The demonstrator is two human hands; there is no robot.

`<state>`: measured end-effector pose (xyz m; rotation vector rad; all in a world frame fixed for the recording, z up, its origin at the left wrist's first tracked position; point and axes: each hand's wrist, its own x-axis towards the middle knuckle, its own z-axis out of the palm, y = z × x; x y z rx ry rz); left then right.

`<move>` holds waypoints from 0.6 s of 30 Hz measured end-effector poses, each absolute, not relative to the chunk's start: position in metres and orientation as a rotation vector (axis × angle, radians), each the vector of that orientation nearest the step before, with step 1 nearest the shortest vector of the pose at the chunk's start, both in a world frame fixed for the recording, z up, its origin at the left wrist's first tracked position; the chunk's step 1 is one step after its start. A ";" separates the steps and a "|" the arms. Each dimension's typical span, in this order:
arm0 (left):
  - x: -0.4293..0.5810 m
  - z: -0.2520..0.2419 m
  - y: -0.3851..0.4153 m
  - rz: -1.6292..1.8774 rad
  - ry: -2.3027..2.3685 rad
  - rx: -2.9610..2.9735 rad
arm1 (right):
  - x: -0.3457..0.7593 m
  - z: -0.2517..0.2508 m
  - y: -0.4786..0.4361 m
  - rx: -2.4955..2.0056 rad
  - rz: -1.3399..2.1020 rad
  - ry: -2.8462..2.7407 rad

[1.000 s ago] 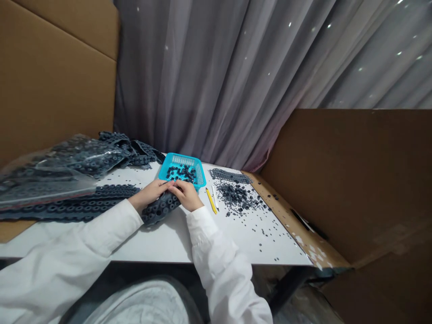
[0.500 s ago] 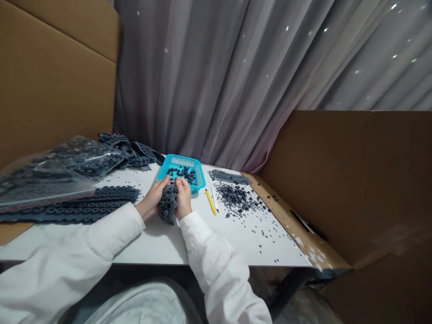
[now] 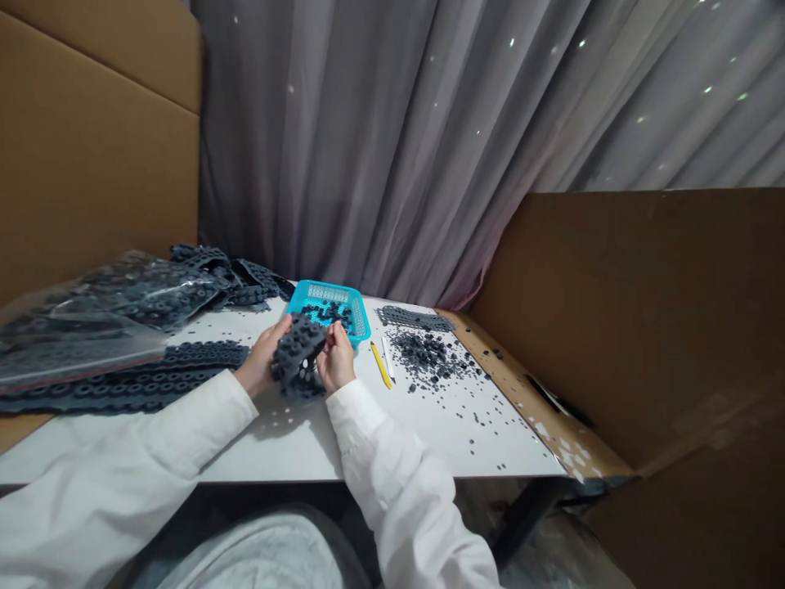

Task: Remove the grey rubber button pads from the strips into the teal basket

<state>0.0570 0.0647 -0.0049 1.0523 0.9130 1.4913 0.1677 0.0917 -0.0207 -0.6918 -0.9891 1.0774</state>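
Note:
My left hand (image 3: 263, 357) is closed on a dark grey perforated rubber sheet (image 3: 298, 348), which curls over on itself and shows light through its holes. Close by the sheet's right edge is my right hand (image 3: 337, 360), thumb and fingertips pinched together; what they hold, if anything, is too small to make out. Just beyond both hands stands a turquoise plastic basket (image 3: 361, 321) with several small black pieces (image 3: 329, 312) inside.
Left lie a clear bag (image 3: 123, 303) of similar dark material and long ringed strips (image 3: 123, 384). Right of the basket are a yellow pen-like tool (image 3: 380, 366), a white one (image 3: 388, 358), a perforated strip (image 3: 415, 318) and a pile of black bits (image 3: 423, 352). Cardboard walls flank the table.
The sheet has tilted and shifted left with my left hand, curling open. My right fingertips have drawn slightly right, away from the sheet's top edge. The whole view has shifted slightly.

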 end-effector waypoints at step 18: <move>0.045 -0.017 0.074 1.545 1.033 1.273 | 0.183 0.003 0.077 -0.588 1.344 -1.156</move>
